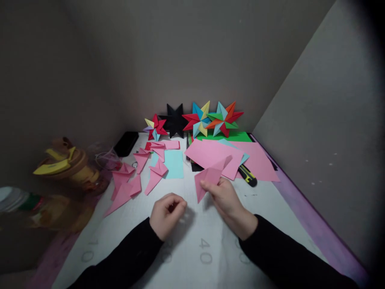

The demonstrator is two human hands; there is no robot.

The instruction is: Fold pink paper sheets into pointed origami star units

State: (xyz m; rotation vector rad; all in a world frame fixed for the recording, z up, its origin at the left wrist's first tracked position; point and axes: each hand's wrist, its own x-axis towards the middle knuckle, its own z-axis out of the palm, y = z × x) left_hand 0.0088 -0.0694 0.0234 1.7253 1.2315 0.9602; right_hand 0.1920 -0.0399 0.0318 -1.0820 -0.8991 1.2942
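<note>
My right hand [224, 196] pinches a folded pink paper piece [212, 176] between thumb and fingers, above the white table mat [192, 228]. The piece has a pointed lower end and angled folds. Left of it, my left hand [167, 212] is loosely curled, thumb near the index finger, and nothing shows in it. Several more folded pink paper pieces [157, 175] lie on the left half of the mat. Behind the held piece are flat pink paper sheets [255, 160], with a black and yellow utility knife [248, 176] partly on the mat.
Finished paper stars [224, 120] in mixed colours and a black one [175, 120] lean against the back wall. A light blue paper [174, 163] lies mid-back. A black phone [126, 143] is at the back left. A bottle [30, 202] and a brown container [70, 160] stand left.
</note>
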